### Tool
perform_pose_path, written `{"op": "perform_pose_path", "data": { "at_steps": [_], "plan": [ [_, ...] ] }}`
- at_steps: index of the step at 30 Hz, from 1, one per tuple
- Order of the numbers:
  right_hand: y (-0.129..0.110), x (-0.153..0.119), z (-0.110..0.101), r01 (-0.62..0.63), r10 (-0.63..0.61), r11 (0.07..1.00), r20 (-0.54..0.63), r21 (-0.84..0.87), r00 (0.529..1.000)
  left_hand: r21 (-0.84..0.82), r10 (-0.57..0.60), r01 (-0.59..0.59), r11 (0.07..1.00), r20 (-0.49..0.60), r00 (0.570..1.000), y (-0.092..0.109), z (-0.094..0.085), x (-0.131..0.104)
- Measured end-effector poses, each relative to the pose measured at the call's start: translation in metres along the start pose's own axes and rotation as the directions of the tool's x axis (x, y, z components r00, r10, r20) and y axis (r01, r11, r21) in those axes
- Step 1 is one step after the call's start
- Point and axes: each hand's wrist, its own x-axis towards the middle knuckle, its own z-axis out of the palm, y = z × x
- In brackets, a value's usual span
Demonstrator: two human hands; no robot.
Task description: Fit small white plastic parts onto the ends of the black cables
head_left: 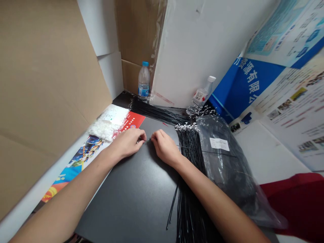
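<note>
Over the dark grey tabletop (136,189), my left hand (129,142) is closed in a pinch, thumb against forefinger. Facing it across a small gap, my right hand (165,147) also has its fingers pinched together. Whatever sits in either pinch is too small or hidden to make out. Just right of my right hand lies a thick bundle of black wires (190,143) with white connectors at the far end; my right forearm crosses over it. A single thin black wire (220,154) runs from near my right hand across the bundle onto a plastic bag.
The clear bag (222,172) of black wires, with a white label, lies at right. More black wires (159,113) stretch along the back. Two plastic bottles (144,81) (202,92) stand behind. Bags of small white parts (110,121) rest at left, beside a cardboard panel (50,74).
</note>
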Motion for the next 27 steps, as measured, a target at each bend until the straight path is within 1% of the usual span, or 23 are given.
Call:
{"op": "perform_pose_path", "data": {
  "at_steps": [3,6,11,15,17,19,23,27],
  "plan": [
    [0.003,-0.001,-0.001,-0.02,0.026,0.983,-0.03,0.184,0.999,-0.217,-0.044,0.035,0.976,-0.035,0.998,0.003,-0.001,0.0],
    [0.005,-0.001,-0.002,-0.001,0.016,0.955,-0.047,0.297,0.999,-0.369,-0.082,0.053,0.928,-0.063,0.995,0.005,0.0,0.002],
    [0.005,-0.001,-0.003,-0.063,0.089,0.926,-0.053,0.373,0.995,-0.517,-0.126,0.065,0.853,-0.082,0.989,0.002,0.008,0.007],
    [0.005,-0.001,-0.006,-0.084,0.121,0.917,-0.071,0.39,0.99,-0.676,-0.226,0.151,0.721,-0.023,0.974,0.0,0.012,0.01],
    [0.005,0.0,-0.006,-0.099,0.14,0.91,-0.074,0.402,0.987,-0.712,-0.249,0.172,0.681,-0.004,0.969,0.001,0.012,0.01],
    [0.007,0.0,-0.006,-0.1,0.149,0.898,-0.083,0.429,0.985,-0.733,-0.244,0.165,0.66,-0.001,0.97,0.003,0.012,0.01],
    [0.008,0.0,-0.004,-0.069,0.139,0.876,-0.112,0.477,0.984,-0.751,-0.209,0.15,0.643,0.016,0.978,0.005,0.014,0.011],
    [0.006,-0.001,-0.003,-0.05,0.125,0.871,-0.122,0.489,0.985,-0.771,-0.151,0.114,0.627,0.024,0.988,0.006,0.02,0.01]
  ]
}}
